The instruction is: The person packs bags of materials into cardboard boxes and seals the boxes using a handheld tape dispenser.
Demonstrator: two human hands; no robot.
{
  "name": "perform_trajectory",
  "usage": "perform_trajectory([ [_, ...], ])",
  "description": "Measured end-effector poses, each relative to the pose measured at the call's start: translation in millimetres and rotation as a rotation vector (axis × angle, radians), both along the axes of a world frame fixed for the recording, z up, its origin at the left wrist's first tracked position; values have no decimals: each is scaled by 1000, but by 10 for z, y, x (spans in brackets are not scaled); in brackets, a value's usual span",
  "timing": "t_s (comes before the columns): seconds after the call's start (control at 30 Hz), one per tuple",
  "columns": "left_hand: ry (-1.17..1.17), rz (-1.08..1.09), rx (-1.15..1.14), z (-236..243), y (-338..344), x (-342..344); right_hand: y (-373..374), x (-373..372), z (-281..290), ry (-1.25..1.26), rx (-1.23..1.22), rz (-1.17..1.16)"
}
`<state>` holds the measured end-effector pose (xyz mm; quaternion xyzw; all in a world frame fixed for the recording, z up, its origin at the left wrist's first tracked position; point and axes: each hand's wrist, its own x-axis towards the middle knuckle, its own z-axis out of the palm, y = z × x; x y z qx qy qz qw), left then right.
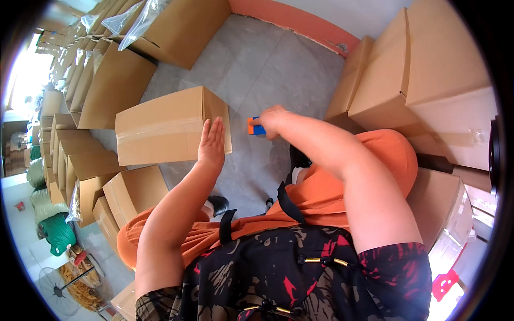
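A closed brown cardboard box (160,125) lies on the grey floor in front of me, with a strip of clear tape along the side facing me. My left hand (212,142) is flat against the box near its right corner, fingers stretched out and holding nothing. To the right, apart from the box, my right hand (273,122) is closed around a small blue and orange block-shaped object (257,126). Its fingers hide part of that object, so its exact kind is unclear.
Large cardboard boxes (412,69) are stacked along the right side. More boxes (115,80) stand in rows at the left, some with clear plastic bags. Another carton (136,192) sits near my left knee. A standing fan (59,289) is at the lower left.
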<state>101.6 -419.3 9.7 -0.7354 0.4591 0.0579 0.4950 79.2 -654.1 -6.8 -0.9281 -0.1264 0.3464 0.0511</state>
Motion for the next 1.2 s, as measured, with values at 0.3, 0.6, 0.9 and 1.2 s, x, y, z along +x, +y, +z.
perform_trajectory([
  [0.3, 358, 115, 158, -305, -218, 321, 790, 313, -396, 100, -24, -86],
  [0.6, -20, 132, 389, -835, -451, 40, 1212, 262, -796, -26, -243, -80],
  [0.9, 1000, 699, -166, -370, -512, 314, 242, 797, 101, 123, 246, -661],
  [1.2, 336, 777, -1085, 304, 100, 1175, -95, 1100, 979, -514, 662, -709],
])
